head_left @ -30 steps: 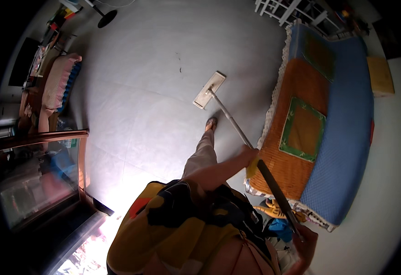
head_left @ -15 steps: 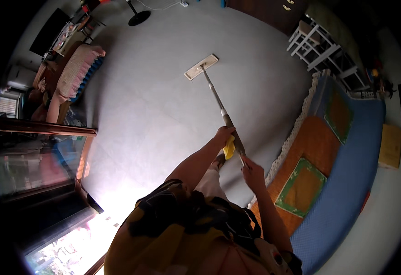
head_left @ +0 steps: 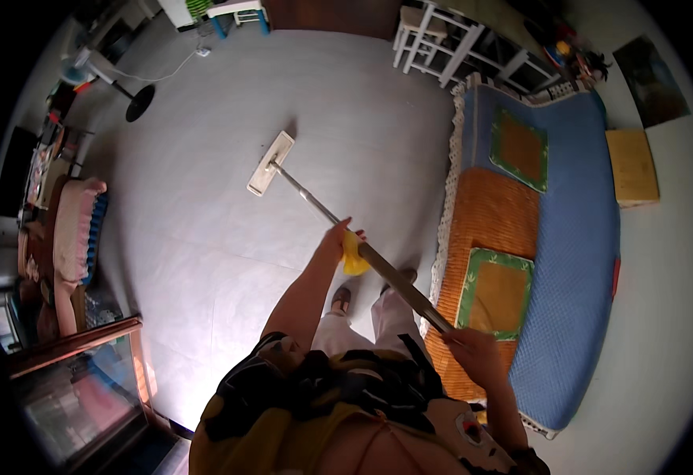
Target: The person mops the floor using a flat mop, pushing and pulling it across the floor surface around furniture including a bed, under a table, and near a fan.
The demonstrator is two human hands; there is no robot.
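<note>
Mop [head_left: 398, 282] wrapped by left hand [head_left: 338, 240] beside yellow cloth [head_left: 354, 255], clasped near top end by right hand [head_left: 473, 352]; mop head [head_left: 271, 164] flat on grey floor [head_left: 196, 198], left of sofa [head_left: 568, 261].

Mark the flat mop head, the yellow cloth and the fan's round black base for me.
Flat mop head [head_left: 269, 164]: head view, middle of its pale plate.
Yellow cloth [head_left: 353, 257]: head view, middle of its visible part.
Round black fan base [head_left: 140, 104]: head view, its upper surface.
</note>
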